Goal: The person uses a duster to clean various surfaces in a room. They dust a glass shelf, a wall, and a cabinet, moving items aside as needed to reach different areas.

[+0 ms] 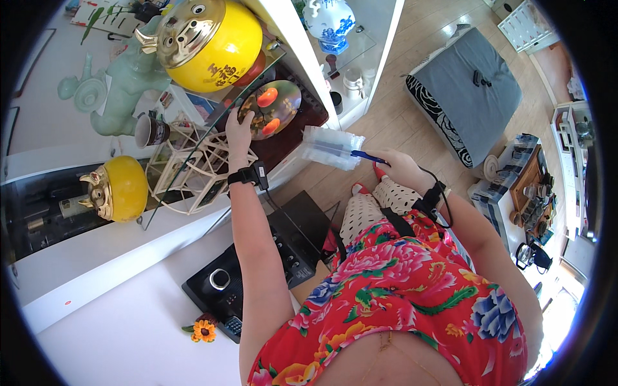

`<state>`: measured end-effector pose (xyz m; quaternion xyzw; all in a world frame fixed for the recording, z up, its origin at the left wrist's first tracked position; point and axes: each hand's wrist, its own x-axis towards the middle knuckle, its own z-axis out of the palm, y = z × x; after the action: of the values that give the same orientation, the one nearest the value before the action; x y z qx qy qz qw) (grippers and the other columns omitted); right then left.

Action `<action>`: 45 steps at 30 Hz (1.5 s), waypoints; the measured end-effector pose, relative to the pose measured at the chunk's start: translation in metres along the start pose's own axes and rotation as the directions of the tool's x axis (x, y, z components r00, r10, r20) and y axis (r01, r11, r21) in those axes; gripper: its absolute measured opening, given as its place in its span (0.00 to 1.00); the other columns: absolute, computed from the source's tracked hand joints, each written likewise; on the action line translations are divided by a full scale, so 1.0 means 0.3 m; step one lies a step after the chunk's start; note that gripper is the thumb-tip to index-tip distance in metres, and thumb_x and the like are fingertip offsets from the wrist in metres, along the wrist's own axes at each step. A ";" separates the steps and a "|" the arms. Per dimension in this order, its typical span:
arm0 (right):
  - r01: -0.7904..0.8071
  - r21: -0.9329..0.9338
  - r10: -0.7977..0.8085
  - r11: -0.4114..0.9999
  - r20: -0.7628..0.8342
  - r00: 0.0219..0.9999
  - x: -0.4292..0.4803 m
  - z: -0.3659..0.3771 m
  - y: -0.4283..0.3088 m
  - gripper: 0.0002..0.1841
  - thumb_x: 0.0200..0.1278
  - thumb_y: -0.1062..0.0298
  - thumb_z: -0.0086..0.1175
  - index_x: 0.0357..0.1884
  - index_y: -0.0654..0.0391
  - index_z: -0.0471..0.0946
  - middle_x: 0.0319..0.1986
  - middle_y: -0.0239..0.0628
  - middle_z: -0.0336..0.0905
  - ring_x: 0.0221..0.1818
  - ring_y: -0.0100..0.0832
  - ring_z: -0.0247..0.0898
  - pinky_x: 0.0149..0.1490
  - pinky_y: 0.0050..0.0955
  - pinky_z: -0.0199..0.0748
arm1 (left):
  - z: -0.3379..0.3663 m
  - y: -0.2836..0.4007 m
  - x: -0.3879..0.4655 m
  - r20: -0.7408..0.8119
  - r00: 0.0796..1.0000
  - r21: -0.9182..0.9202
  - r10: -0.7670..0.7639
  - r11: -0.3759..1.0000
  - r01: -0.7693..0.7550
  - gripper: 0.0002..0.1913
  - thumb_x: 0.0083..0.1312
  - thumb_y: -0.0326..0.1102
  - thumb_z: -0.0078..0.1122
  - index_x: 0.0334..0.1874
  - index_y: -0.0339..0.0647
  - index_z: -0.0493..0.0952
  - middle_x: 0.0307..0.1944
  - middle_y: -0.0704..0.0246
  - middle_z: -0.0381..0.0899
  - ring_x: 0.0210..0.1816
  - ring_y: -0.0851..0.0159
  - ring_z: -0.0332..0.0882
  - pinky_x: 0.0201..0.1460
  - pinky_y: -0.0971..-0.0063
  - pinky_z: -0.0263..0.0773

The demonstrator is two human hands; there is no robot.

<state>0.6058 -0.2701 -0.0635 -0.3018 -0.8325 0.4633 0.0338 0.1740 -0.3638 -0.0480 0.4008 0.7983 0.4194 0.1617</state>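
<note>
My left hand [239, 131] grips the left edge of a round, dark decorated ornament [284, 107] with orange persimmons on it. The ornament stands on a dark red wooden surface [282, 149] inside a white display cabinet, beside a glass shelf edge. My right hand [405, 170] holds the blue handle of a duster [333, 147]. Its white, fluffy head is in front of the cabinet, a short way right of the ornament. Both hands look paler than the arms, as if in thin gloves. Black straps circle both wrists, each with a cable.
A large yellow cat-shaped jar [217, 48], a pale green figurine [128, 77] and a cream geometric frame stand [193, 169] crowd the left. A blue-and-white vase [330, 24] is behind glass. Black audio equipment [217, 284] lies below; a grey-covered stool [466, 91] stands right.
</note>
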 end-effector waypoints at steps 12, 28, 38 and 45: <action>-0.040 -0.040 0.042 0.998 0.054 0.998 -0.033 0.025 0.023 0.23 0.67 0.72 0.51 0.63 0.49 0.76 0.53 0.45 0.79 0.54 0.49 0.76 0.59 0.39 0.74 | 0.015 -0.044 -0.037 -0.074 0.997 -0.104 -0.029 0.994 0.021 0.19 0.69 0.38 0.63 0.56 0.30 0.77 0.48 0.58 0.84 0.49 0.59 0.81 0.56 0.68 0.71; -0.046 -0.081 0.049 0.996 0.044 0.998 -0.035 0.030 0.018 0.24 0.65 0.72 0.54 0.64 0.48 0.75 0.52 0.45 0.80 0.55 0.47 0.75 0.59 0.39 0.73 | 0.003 -0.179 0.009 0.031 0.999 -0.031 -0.039 0.999 0.040 0.24 0.58 0.21 0.62 0.58 0.31 0.72 0.51 0.56 0.80 0.54 0.52 0.80 0.60 0.65 0.71; -0.032 -0.069 0.037 0.997 0.076 0.996 -0.030 0.028 0.026 0.24 0.65 0.71 0.55 0.64 0.49 0.75 0.52 0.46 0.79 0.55 0.49 0.75 0.59 0.39 0.73 | -0.001 -0.212 0.051 0.043 0.999 0.108 -0.030 0.994 0.026 0.30 0.56 0.19 0.62 0.65 0.30 0.69 0.58 0.52 0.77 0.61 0.52 0.76 0.65 0.66 0.69; -0.053 -0.110 0.063 0.992 0.088 0.994 -0.020 0.027 -0.003 0.23 0.67 0.71 0.53 0.65 0.47 0.75 0.51 0.47 0.80 0.54 0.49 0.76 0.58 0.40 0.74 | 0.007 -0.250 0.051 0.020 0.999 0.007 -0.046 0.999 0.046 0.33 0.54 0.18 0.61 0.67 0.31 0.68 0.59 0.56 0.77 0.60 0.58 0.76 0.66 0.68 0.69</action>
<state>0.6076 -0.2797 -0.0662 -0.3057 -0.8479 0.4318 -0.0341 0.1278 -0.3753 -0.1080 0.3870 0.8070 0.4091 0.1779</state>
